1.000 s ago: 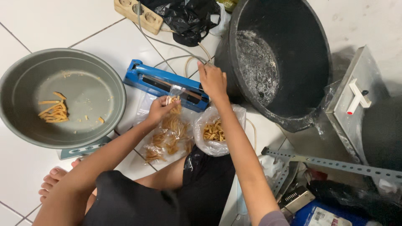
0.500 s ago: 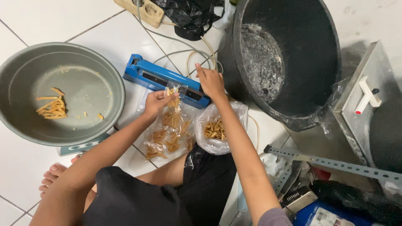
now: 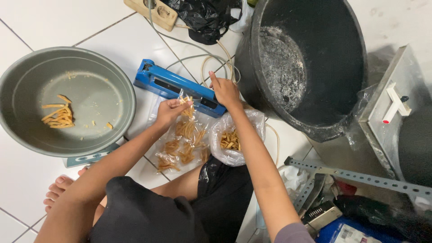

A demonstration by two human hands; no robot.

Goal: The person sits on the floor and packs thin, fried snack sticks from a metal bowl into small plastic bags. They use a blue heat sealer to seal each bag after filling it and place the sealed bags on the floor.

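Note:
My left hand point(image 3: 169, 111) pinches the top of a clear plastic bag of orange snack sticks point(image 3: 185, 137), with the bag's mouth laid in the blue heat sealer point(image 3: 176, 87) on the tiled floor. My right hand point(image 3: 224, 91) presses flat on the sealer's right end. Beside my right forearm sits an open clear bag of snack sticks point(image 3: 231, 140). Several filled bags lie beneath the held one.
A grey basin point(image 3: 116, 81) with a few snack sticks point(image 3: 57, 117) rests on a scale at the left. A big black bucket point(image 3: 330, 54) stands at the right. A power strip point(image 3: 154, 11), cables, a black plastic bag point(image 3: 208, 15) and metal parts surround me.
The view has shifted slightly. My left hand has lifted the bag's top closer to the sealer; my right hand stays pressed on the sealer.

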